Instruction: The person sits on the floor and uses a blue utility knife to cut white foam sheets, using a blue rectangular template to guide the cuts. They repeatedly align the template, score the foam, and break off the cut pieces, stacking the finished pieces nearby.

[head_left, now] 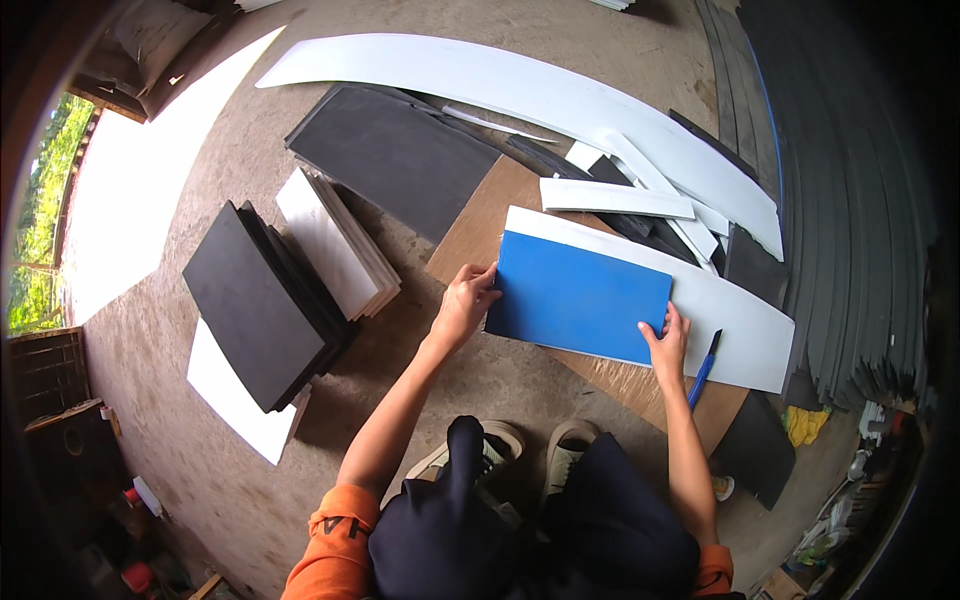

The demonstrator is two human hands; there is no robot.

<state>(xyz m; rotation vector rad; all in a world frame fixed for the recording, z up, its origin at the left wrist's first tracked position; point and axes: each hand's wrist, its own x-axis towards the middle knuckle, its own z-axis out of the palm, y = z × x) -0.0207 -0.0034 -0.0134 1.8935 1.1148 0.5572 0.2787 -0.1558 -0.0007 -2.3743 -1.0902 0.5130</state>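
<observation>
A flat blue rectangular sheet [585,290] lies over a long white sheet [755,340], which rests on a brown wooden board [480,215]. My left hand [466,305] is closed on the blue sheet's left edge, thumb and fingers pressed against it. At its lower right edge, my right hand [668,342] pinches the same sheet between thumb and fingers. Just right of that hand, a blue utility knife [704,370] lies on the white sheet, its dark end pointing away from me.
To the left stand a stack of dark grey sheets [255,300] and a stack of white pieces [335,240]. Beyond the board are a large dark sheet [400,155], a long white strip [500,80] and white offcuts [615,198]. Long dark sheets [850,200] line the right side.
</observation>
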